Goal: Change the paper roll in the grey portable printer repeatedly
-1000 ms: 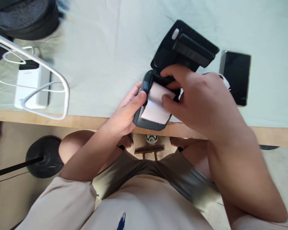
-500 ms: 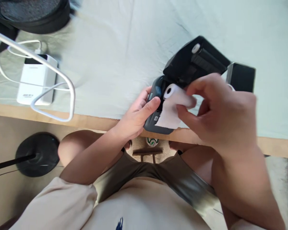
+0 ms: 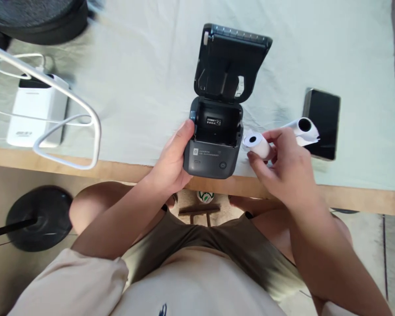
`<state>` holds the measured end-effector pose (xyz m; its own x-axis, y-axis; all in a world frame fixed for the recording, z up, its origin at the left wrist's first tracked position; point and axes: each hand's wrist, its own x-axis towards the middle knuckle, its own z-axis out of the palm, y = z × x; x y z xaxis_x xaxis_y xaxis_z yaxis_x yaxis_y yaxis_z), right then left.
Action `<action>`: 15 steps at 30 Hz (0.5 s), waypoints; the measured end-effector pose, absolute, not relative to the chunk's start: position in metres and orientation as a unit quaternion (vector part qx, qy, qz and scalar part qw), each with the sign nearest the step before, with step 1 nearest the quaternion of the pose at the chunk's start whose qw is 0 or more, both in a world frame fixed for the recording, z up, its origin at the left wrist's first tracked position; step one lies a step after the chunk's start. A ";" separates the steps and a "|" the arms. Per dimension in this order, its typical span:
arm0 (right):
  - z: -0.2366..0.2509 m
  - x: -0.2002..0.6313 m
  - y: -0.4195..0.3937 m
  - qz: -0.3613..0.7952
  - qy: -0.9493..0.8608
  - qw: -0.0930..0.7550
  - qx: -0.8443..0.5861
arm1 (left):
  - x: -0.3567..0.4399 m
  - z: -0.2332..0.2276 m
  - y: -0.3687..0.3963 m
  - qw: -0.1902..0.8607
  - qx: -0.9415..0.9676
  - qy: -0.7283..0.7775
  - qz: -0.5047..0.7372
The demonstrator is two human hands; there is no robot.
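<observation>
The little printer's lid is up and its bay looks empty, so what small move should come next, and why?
Probably set the paper roll pinched in the right hand down on the table beside the printer. The bay is bare, the left hand steadies the body, and a second roll lies by the phone. That one may be the replacement; I cannot tell.

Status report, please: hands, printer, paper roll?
Left hand grips printer, lid open, bay empty. Right hand holds paper roll beside it. Second roll near phone.
</observation>
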<state>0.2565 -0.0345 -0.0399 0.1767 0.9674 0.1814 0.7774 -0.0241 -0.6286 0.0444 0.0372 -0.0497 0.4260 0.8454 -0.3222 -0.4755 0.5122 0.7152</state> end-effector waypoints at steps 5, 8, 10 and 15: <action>-0.040 0.265 -0.043 -0.008 -0.708 0.209 -0.675 | 0.046 -0.050 0.037 0.802 0.254 0.323 0.434; -0.028 0.280 -0.043 -0.082 -0.695 0.292 -0.652 | 0.046 -0.049 0.037 0.791 0.241 0.332 0.454; -0.026 0.294 -0.041 -0.171 -0.645 0.339 -0.663 | 0.046 -0.048 0.037 0.787 0.239 0.352 0.447; -0.055 0.319 -0.029 -0.120 -0.578 0.209 -0.780 | 0.047 -0.046 0.038 0.776 0.234 0.382 0.445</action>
<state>0.3188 -0.0292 -0.0546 0.3029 0.8510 0.4291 0.9515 -0.2443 -0.1872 0.0473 0.0380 -0.0458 0.3124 0.8690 -0.3838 -0.5123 0.4944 0.7022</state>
